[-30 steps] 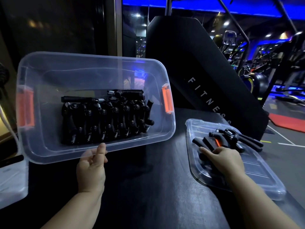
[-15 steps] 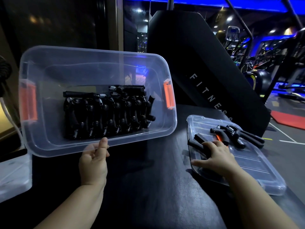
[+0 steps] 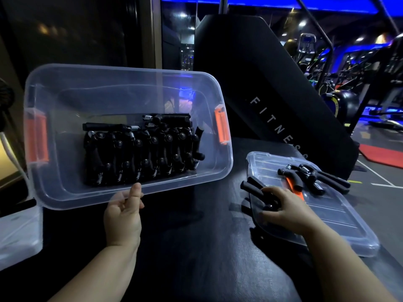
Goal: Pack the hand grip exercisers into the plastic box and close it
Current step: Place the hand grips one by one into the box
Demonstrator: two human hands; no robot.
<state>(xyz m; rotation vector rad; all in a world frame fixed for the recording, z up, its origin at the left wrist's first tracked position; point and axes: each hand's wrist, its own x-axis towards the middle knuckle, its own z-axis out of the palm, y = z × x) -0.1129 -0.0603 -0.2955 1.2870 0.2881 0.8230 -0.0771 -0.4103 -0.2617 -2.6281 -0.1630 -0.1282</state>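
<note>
Left hand [image 3: 123, 216] holds the clear box [image 3: 135, 73] by its near rim, thumb inside and fingers behind, with the open side tilted toward the camera. Orange latches [image 3: 221, 126] sit on both ends. The packed exercisers [image 3: 141, 153] stand in a tight black row against the lower wall, two more lying across the top. The lid [image 3: 327, 219] lies flat on the black mat [image 3: 196, 247], right of the box. Right hand [image 3: 287, 210] has its fingers curled over a loose exerciser [image 3: 253, 188] at the lid's near-left edge. Spare exercisers [image 3: 311, 175] lie further back on the lid, one with an orange part.
</note>
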